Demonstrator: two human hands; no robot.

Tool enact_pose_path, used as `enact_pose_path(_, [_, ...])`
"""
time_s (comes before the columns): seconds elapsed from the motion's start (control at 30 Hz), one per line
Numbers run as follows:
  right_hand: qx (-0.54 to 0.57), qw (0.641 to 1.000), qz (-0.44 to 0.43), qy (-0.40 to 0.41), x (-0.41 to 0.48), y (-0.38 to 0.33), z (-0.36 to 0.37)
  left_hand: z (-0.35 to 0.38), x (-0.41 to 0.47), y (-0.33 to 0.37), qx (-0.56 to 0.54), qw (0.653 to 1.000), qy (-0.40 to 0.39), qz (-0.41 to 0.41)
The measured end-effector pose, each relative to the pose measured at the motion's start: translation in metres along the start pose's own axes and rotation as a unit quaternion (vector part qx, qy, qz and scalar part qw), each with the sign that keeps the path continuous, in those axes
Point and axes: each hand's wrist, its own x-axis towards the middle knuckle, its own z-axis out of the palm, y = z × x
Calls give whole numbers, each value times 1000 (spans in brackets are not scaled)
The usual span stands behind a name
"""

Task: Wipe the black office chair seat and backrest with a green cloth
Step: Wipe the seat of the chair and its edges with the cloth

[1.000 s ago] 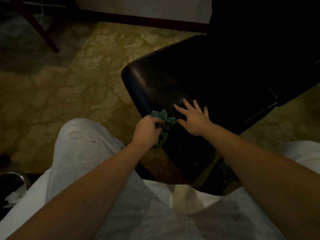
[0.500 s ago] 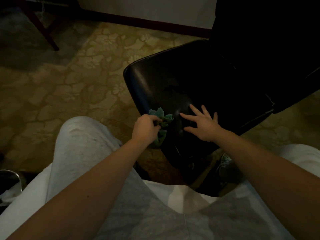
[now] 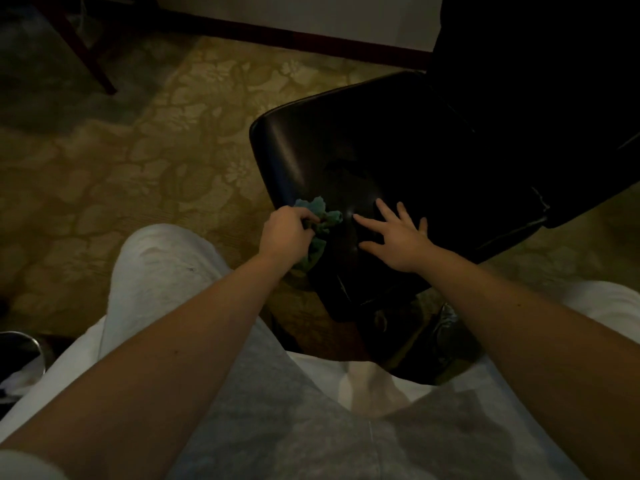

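Observation:
The black office chair seat [image 3: 381, 147] fills the middle right of the view, with its dark backrest [image 3: 540, 81] rising at the upper right. My left hand [image 3: 285, 233] is closed around a crumpled green cloth [image 3: 320, 221], pressed against the seat's near left edge. My right hand [image 3: 398, 237] lies flat on the front of the seat, fingers spread, just right of the cloth and not touching it. The room is dim and the backrest shows little detail.
Patterned yellow carpet [image 3: 138, 161] covers the floor to the left. A dark wooden furniture leg [image 3: 86, 53] stands at the upper left. My knees in grey trousers [image 3: 162, 271] are close to the chair. A metal bin [image 3: 20, 355] sits at the lower left edge.
The chair has shifted slightly up and right in the view. My right hand slid a little to the right along the seat front. The left hand keeps the cloth at the seat edge.

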Motion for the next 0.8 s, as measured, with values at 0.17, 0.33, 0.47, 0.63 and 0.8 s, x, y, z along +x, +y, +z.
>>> enact_pose_path(0.17, [27, 999, 18, -15, 9, -11, -1, -5, 0, -5, -39, 998, -35, -34])
enact_pose_path(0.33, [35, 999, 25, -5, 12, -17, 3, 4, -13, -12, -33, 997, -63, -29])
enact_pose_path(0.47, [36, 999, 18, 2, 12, -16, 4, -2, -8, -10, -2, 998, -69, -13])
enact_pose_path(0.63, [48, 999, -23, -9, 9, -3, 0, -12, 2, -7, -4, 999, -32, -14])
enact_pose_path(0.8, [19, 1000, -18, -6, 6, -7, 0, -11, 0, -4, -30, 999, -22, -37])
